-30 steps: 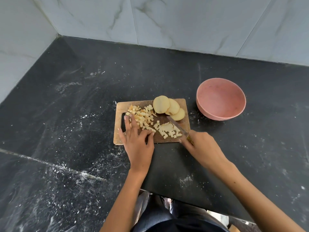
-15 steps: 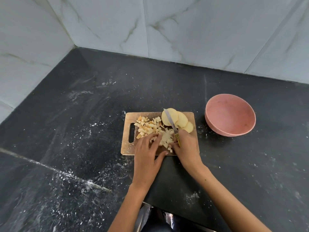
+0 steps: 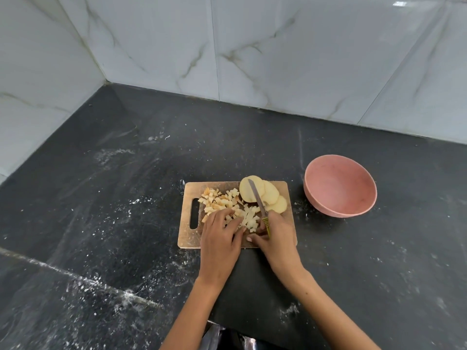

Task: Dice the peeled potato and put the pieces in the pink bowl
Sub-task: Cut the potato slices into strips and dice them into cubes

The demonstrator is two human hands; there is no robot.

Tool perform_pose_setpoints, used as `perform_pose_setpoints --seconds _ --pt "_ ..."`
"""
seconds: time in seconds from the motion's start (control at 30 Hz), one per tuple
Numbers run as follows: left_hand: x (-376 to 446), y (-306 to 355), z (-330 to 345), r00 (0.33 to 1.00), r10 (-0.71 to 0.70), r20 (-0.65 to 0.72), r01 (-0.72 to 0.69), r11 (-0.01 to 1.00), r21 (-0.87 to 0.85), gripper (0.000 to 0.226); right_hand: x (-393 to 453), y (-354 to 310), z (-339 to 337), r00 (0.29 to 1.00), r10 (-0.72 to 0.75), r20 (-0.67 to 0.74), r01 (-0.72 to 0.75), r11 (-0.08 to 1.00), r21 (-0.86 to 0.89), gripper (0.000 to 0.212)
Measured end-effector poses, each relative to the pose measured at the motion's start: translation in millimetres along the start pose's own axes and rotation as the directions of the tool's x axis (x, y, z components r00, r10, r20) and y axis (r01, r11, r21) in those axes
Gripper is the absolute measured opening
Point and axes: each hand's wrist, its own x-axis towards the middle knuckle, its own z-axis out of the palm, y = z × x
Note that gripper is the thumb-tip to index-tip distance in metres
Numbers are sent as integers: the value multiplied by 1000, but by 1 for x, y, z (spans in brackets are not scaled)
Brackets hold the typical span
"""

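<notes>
The wooden cutting board sits just below the middle of the frame on the dark tabletop. On it are two things that matter. The diced potato pieces lie in a loose heap over the board's centre and left. Three round potato slices overlap at its upper right corner, their row running down toward the right. The slices lie above and slightly right of both hands, so the right hand is the nearer one to them.

The pink bowl stands apart from the board, to its right, with a strip of bare tabletop between. No pieces are visible inside it.

The left hand lies palm down over the lower middle of the board. Its fingers are fairly straight and spread, resting on the nearer dice as if gathering them. It grips nothing.

The right hand is curled around the yellow-green handle of the knife. The blade points up and slightly left, lying across the leftmost slice. The blade's long axis runs almost straight up the frame, crossing the row of slices.

Judging by this, dicing is partly done. The slices remain uncut, and the transfer to the bowl is not begun.
</notes>
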Motion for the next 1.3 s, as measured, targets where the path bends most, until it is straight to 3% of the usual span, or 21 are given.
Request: perform_pose_setpoints --seconds 0.23,0.4,0.63,0.8,0.87,0.97,1.13,1.3 --pt "-2 -2 -8 999 31 16 -31 1000 2 26 5 -4 1 991 -99 -87 104 993 61 17" --pt "0 -7 -14 999 -26 20 27 999 -44 29 -1 13 -13 978 38 -204 3 980 198 6" --pt "2 -9 -23 998 -70 -7 68 990 -123 29 4 -6 8 986 -30 -164 36 999 34 2" --pt "2 -9 -27 998 -67 -14 63 980 -187 31 10 -11 -1 992 -65 -110 75 993 86 3" --pt "2 -10 -27 997 -67 -22 61 974 -218 33 8 -5 -12 990 -12 -138 28 993 117 23" --pt "3 -9 -27 997 -67 -43 54 967 -248 33 2 2 -17 995 86 -42 -82 993 90 42" --pt "9 -7 -27 997 -76 -32 65 964 -259 27 9 -13 0 999 35 -25 -35 999 -5 29" --pt "20 -1 -26 998 -58 26 62 981 -182 28 19 -21 -9 995 22 -100 -1 980 201 9"
